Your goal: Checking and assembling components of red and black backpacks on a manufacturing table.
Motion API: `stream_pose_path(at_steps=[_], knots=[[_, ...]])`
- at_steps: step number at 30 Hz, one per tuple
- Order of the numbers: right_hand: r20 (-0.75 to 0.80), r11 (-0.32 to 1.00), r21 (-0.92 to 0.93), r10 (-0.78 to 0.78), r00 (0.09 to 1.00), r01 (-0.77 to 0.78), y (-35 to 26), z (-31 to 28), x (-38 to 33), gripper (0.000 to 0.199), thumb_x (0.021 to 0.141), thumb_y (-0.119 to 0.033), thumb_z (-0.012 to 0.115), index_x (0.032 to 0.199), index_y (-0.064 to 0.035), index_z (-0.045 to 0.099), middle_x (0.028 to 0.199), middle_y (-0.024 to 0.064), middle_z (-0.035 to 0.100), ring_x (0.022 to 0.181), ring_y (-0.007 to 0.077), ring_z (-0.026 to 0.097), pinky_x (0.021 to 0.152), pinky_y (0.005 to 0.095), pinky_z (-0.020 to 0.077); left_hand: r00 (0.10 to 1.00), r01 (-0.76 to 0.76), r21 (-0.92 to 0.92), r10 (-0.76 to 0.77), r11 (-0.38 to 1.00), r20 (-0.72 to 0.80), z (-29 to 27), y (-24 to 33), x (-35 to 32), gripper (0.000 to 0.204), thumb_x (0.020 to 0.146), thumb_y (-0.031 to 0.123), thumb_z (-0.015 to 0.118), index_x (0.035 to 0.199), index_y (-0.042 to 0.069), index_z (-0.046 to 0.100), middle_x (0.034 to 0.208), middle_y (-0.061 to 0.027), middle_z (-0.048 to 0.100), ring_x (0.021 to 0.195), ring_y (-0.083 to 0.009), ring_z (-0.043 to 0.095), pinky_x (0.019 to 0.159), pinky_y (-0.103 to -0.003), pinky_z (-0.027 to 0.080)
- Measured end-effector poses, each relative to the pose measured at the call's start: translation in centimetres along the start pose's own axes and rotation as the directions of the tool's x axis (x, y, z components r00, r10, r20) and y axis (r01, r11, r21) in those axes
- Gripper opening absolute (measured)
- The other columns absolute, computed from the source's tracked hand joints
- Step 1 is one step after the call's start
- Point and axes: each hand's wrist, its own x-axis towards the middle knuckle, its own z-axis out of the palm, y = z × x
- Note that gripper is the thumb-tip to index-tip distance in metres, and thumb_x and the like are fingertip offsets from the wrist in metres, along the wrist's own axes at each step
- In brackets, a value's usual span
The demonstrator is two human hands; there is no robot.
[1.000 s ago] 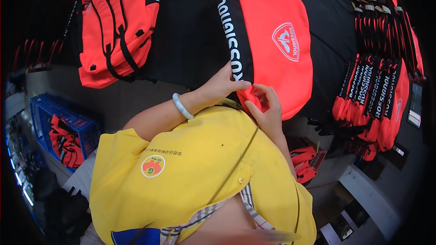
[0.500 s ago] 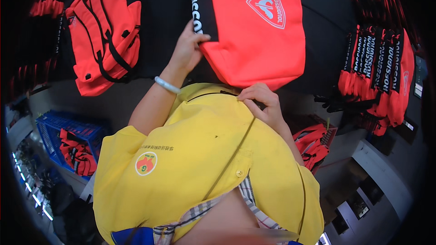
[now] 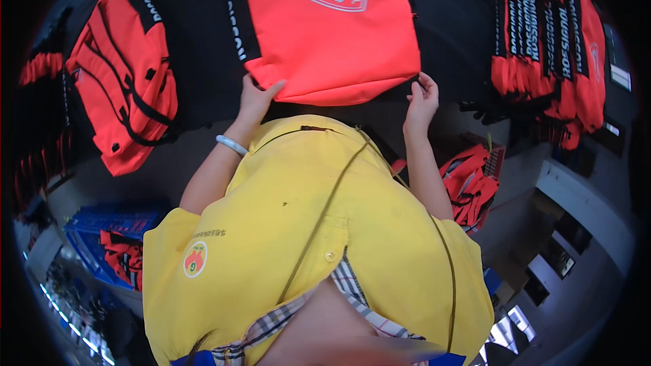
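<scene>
Both hands, left hand (image 3: 256, 97) and right hand (image 3: 422, 97), gripping red bag (image 3: 332, 34) between them, lower corners.

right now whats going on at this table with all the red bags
A person in a yellow shirt has both hands at the near edge of a large red-and-black bag lying flat on the dark table. The left hand grips its lower left corner, the right hand its lower right corner. Another red bag lies to the left, and a stack of red pieces lies to the right.
</scene>
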Motion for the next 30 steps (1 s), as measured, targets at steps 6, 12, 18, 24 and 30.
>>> stream_pose_path(at_steps=[6,12,18,24,30], knots=[[0.012,0.975,-0.068,0.212,0.977,-0.211,3.7,-1.1,1.9,0.031,0.092,-0.017,0.06,0.122,-0.0104,0.054,0.111,0.0019,0.057,0.097,0.0112,0.055,0.069,0.0248,0.0461,0.996,0.08,0.175,-0.074,0.981,-0.041,-2.9,1.5,0.8,0.063,0.079,0.026,0.079,0.125,0.0,0.046,0.115,-0.0142,0.061,0.103,-0.0196,0.062,0.09,-0.031,0.05],[0.032,0.997,-0.056,0.056,0.998,-0.054,5.2,2.0,2.7,0.028,0.093,-0.017,0.061,0.113,0.0007,0.057,0.099,0.0089,0.062,0.089,0.0162,0.058,0.08,0.0296,0.048,0.978,-0.137,0.531,0.199,0.836,-0.061,-6.5,-0.2,1.3,0.068,0.082,0.045,0.073,0.126,-0.001,0.047,0.12,-0.0241,0.059,0.111,-0.0369,0.059,0.094,-0.04,0.046],[0.015,0.893,-0.421,-0.169,0.985,0.16,0.9,6.6,6.7,0.079,0.08,-0.047,0.073,0.135,-0.0004,0.041,0.121,0.023,0.059,0.109,0.0337,0.06,0.092,0.0399,0.0471,0.958,-0.17,0.187,0.207,0.968,-0.2,-11.0,-0.7,6.3,0.056,0.098,0.039,0.054,0.136,-0.001,0.044,0.114,-0.0108,0.06,0.093,-0.0148,0.057,0.075,-0.026,0.046],[0.051,0.707,-0.701,0.18,0.982,-0.093,-2.5,9.3,9.5,0.08,0.077,-0.048,0.072,0.137,-0.004,0.043,0.121,0.0232,0.061,0.113,0.0368,0.059,0.095,0.044,0.0462,0.964,-0.215,0.02,0.209,0.976,0.162,-9.0,2.2,13.0,0.05,0.09,0.022,0.067,0.131,0.0,0.048,0.097,-0.0014,0.062,0.08,-0.0098,0.056,0.064,-0.02,0.041],[-0.066,0.571,-0.764,-0.532,0.844,0.3,-11.0,-3.3,5.1,0.04,0.081,-0.033,0.071,0.113,-0.0104,0.063,0.072,0.0174,0.066,0.07,0.0388,0.066,0.066,0.049,0.0504,0.72,0.224,-0.184,-0.035,0.957,0.693,1.2,9.5,10.8,0.04,0.087,0.003,0.064,0.125,0.003,0.052,0.117,-0.0089,0.064,0.107,-0.0212,0.063,0.091,-0.032,0.051]])
